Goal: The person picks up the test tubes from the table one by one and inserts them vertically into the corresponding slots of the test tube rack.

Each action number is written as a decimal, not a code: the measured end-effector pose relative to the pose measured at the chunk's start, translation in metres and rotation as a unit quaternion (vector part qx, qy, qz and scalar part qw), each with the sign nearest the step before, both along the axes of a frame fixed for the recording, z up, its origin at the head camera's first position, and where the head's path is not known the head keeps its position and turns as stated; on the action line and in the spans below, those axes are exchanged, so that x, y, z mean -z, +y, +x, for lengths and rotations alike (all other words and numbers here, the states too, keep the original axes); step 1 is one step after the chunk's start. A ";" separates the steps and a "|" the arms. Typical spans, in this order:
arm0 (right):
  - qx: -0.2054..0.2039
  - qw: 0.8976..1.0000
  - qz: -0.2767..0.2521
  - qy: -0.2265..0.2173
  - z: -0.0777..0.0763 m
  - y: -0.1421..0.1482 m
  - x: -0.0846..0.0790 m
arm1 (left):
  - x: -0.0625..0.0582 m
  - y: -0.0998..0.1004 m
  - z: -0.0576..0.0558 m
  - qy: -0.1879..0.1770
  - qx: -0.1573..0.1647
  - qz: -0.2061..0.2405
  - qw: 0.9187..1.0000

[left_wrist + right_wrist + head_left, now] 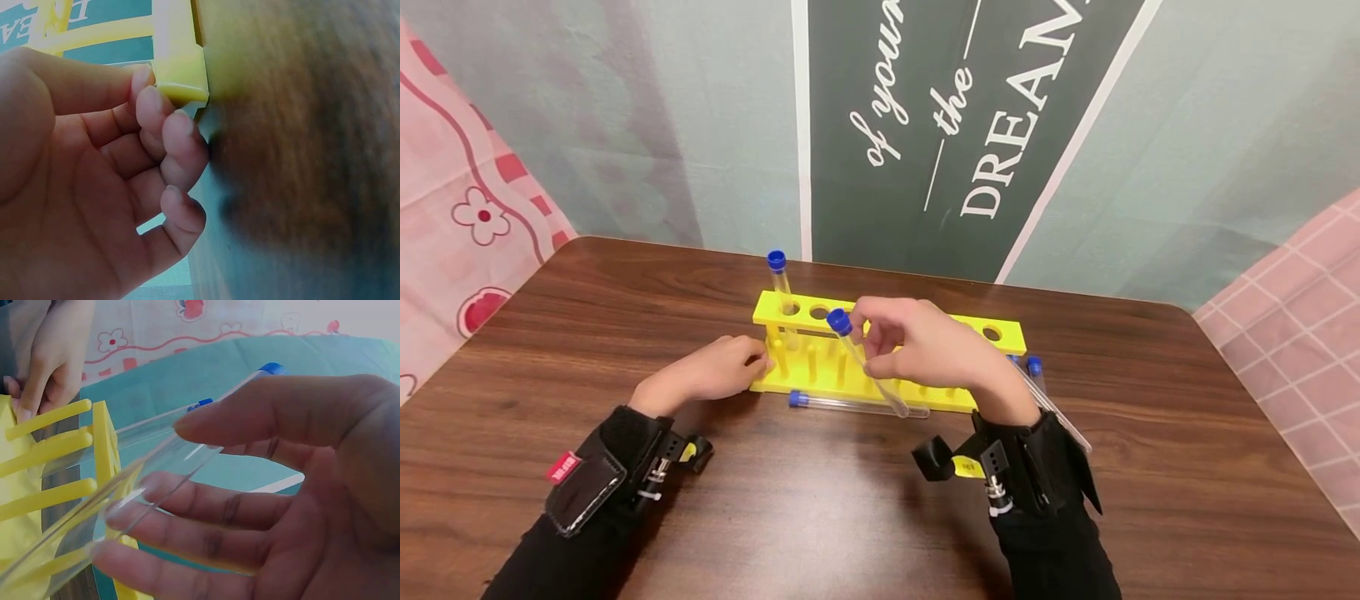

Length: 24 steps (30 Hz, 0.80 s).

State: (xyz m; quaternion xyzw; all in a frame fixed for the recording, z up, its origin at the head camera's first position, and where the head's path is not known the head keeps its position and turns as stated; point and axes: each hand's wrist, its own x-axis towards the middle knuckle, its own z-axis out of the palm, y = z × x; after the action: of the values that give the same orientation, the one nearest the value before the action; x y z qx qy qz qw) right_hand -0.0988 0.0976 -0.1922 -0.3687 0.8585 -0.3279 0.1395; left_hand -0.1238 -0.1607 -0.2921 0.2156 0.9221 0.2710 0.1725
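A yellow test tube rack [1011,335] stands on the table, with a row of holes on top and upright pegs below. Its left end is held by my left hand [722,367], thumb and fingertips pinching the base corner in the left wrist view. My right hand [932,343] grips a clear test tube [159,465] with a blue cap between thumb and fingers. That tube slants in front of the rack, its cap up and to the left. Another blue-capped tube [780,282] stands in the rack's leftmost hole.
One capped tube [842,404] lies along the rack's front edge. By the right end, partly hidden behind my right wrist, lie more tubes [1063,421], including one with a blue cap [1035,367]. Behind the brown table [775,517] hangs a printed cloth [722,125].
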 end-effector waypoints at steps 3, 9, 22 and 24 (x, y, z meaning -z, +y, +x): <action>0.005 1.000 -0.017 -0.014 -0.005 -0.001 -0.002 | 0.001 0.000 0.000 0.001 0.001 0.001 1.000; 0.007 0.998 -0.046 -0.046 -0.014 -0.003 -0.002 | 0.000 0.001 0.000 0.005 0.003 0.003 1.000; -0.005 0.991 -0.093 -0.098 -0.031 -0.009 -0.006 | 0.000 0.000 0.001 0.006 0.004 0.007 1.000; -0.002 0.989 -0.099 -0.112 -0.033 -0.010 -0.007 | 0.000 0.000 0.001 0.006 0.003 0.005 1.000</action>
State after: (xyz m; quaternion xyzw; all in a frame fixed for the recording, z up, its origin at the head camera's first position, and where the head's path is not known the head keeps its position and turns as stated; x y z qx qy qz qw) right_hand -0.1317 0.0875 -0.1851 -0.3438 0.8001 -0.4499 0.1981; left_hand -0.1229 -0.1609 -0.2919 0.2205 0.9211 0.2740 0.1667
